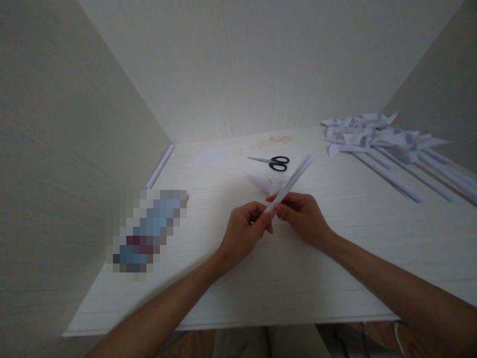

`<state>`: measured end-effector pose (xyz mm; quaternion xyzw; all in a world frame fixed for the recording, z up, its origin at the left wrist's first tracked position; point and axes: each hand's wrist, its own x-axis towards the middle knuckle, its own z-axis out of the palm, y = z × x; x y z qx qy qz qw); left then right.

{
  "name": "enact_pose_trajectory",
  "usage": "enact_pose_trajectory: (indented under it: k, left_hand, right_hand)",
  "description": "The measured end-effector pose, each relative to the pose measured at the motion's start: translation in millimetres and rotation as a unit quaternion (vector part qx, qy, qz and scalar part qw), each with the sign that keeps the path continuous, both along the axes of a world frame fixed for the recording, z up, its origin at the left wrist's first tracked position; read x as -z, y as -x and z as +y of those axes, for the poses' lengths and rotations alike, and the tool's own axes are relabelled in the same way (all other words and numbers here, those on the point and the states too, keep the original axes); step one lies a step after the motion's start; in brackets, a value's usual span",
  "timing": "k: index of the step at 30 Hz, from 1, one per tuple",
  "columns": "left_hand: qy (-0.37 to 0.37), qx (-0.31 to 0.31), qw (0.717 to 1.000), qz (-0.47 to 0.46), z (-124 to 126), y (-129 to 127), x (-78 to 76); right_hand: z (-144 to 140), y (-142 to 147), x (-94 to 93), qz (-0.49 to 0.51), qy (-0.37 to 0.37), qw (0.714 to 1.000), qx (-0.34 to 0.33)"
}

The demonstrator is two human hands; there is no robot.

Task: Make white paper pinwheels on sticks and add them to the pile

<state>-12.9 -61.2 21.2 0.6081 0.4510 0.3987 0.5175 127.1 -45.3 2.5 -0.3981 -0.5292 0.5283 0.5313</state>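
I observe a white table (335, 268) with a faint wood-grain texture, boxed in by plain pale walls at the back and on both sides. Over its middle I see both hands meeting on a narrow strip of folded white paper (289, 183), flat, straight-edged and stiff-looking, which rises from the fingers and slants up and away to the right, its far end clear of the table. My left hand (244, 229) is curled, thumb and forefingers pinched on the strip's lower end; my right hand (302, 215) is likewise closed on the same end from the other side, fingertips touching those of the left. Neither hand is spread; both are grasping the strip, and I cannot tell exactly how many fingers bear on it. Just behind the hands lies a small crumpled-looking piece of white paper (265, 182) on the table surface. Beyond that rests a pair of scissors (271, 162) with black loop handles and thin metal blades, lying flat with blades together, pointing left. A flat pale sheet (209, 157) lies farther left near the back wall. At the far right I note a heap of folded white paper pinwheels (367, 132) on long rolled paper sticks (395, 179), laid side by side. A slim white rod (160, 165) lies along the left wall, and a blurred-out bluish object (151, 231) sits on the left of the table.
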Motion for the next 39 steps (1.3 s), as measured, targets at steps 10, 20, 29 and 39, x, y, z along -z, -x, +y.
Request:
enact_pose_trajectory:
  k: [10, 20, 29, 39]
  left_hand:
    - [-0.024, -0.03, 0.999, 0.026, -2, -3, -2.4]
    - [0.197, 0.132, 0.945, -0.223, 7, 4, 2.7]
    - [0.23, 0.166, 0.924, -0.257, 7, 2, 6.8]
    - [0.254, 0.15, 0.927, -0.233, 6, 4, 5.3]
  right_hand:
    - [-3, 3, -1.9, 0.0, 0.039, 0.998, 0.049]
    - [3, 2, 0.3, 0.165, 0.091, 0.976, -0.107]
    - [2, -1, 3.1, 0.081, 0.013, 0.993, -0.083]
    - [7, -2, 0.2, 0.059, 0.049, 0.997, -0.021]
